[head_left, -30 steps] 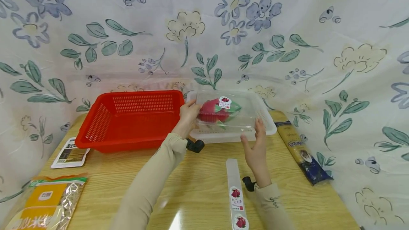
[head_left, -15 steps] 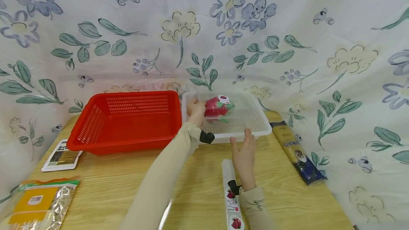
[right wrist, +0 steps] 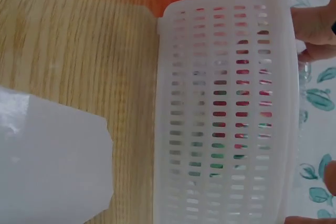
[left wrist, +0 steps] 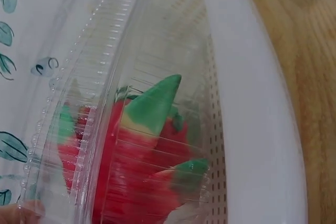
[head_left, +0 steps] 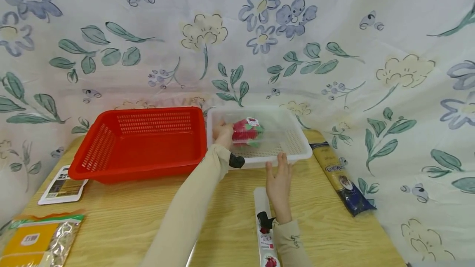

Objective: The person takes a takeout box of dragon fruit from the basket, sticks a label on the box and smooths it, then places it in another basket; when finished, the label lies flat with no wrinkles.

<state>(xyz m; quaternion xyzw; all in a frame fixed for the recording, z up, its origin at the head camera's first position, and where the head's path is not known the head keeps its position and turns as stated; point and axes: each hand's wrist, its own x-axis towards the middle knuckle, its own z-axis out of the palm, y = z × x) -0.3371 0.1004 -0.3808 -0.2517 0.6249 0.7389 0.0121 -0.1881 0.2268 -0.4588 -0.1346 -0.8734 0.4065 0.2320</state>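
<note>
My left hand grips the left end of a clear plastic box, which lies low inside a white perforated basket. Through the plastic shows a red dragon fruit with green tips, and a small round-topped label sits on the lid. In the left wrist view a fingertip shows at the box edge. My right hand has its fingers extended at the basket's front rim and holds nothing. Beneath that wrist runs a white strip of dragon fruit stickers.
A red perforated basket stands left of the white one. At the table's left lie a white-edged packet and an orange and clear bag. Along the right edge is a yellow and blue pasta packet. A floral curtain hangs behind.
The clear box with the dragon fruit has gone down into the white basket with my left hand on it. My right hand has drawn back from the box to the basket's front rim.
</note>
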